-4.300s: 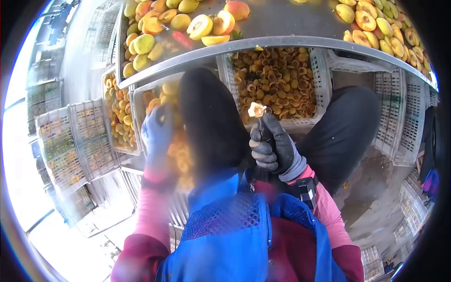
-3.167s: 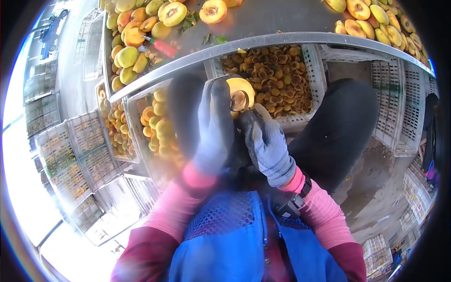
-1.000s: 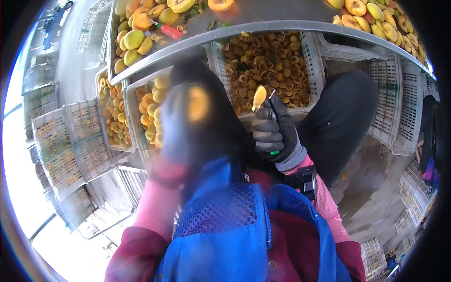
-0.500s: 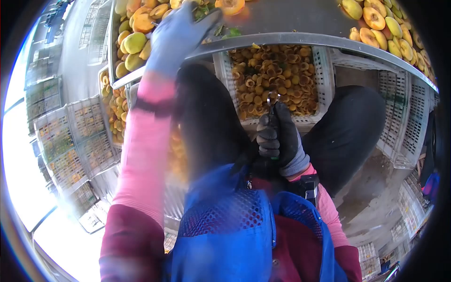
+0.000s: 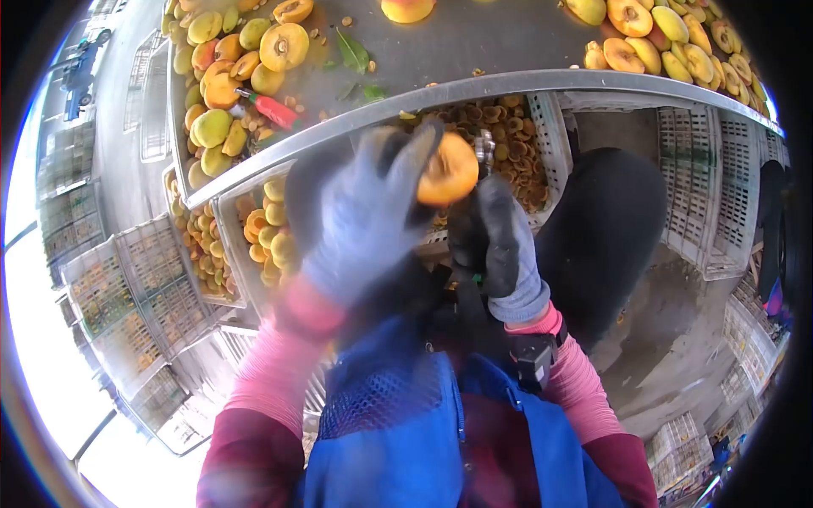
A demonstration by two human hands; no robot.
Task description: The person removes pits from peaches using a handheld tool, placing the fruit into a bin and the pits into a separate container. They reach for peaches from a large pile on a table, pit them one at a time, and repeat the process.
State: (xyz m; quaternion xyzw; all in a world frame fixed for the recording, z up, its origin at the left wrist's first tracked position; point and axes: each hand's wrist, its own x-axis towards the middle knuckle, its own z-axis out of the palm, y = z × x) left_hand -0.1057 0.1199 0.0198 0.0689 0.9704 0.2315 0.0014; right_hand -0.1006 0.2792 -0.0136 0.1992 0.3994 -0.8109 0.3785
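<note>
Here, tool [image 5: 484, 146] in R hand [image 5: 501, 241] points fwd, axis approx. fore-aft.

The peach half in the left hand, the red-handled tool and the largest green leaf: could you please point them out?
Peach half [image 5: 450, 169]: head view, cut face.
Red-handled tool [image 5: 275, 111]: head view, red handle.
Green leaf [image 5: 353, 52]: head view, middle of the blade.

A halved fruit [image 5: 449, 171], rounded and orange-yellow, is gripped at its edge by the left hand [image 5: 368, 207], cut face towards the camera; just beside it, a tool's shiny metal head [image 5: 484, 147] juts beyond the right hand [image 5: 500, 237], its handle mostly hidden
</note>
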